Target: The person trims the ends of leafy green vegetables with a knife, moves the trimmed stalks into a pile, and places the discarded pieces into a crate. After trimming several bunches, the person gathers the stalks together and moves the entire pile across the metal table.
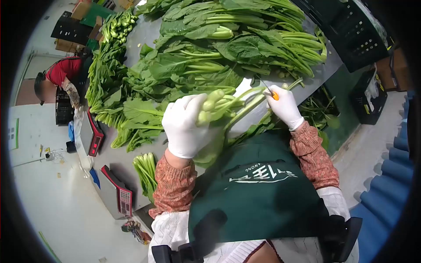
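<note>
My left hand [186, 125], in a white glove, is closed around a bunch of leafy greens [214, 105] with pale stem ends. My right hand [286, 106], also gloved in white, grips a small knife [275, 95] with an orange handle, its thin blade pointing up and left. Long green stalks [247, 108] stretch between my hands, their ends beside my right fingers. Beyond both hands, large piles of leafy greens [197, 61] lie on the metal table [330, 65].
Two red scales [118, 193] [95, 135] stand at the left table edge, near a small bunch of greens [145, 170]. A person in red [66, 72] bends at the far left. Black crates [344, 33] are at the upper right, above a blue corrugated surface [390, 175].
</note>
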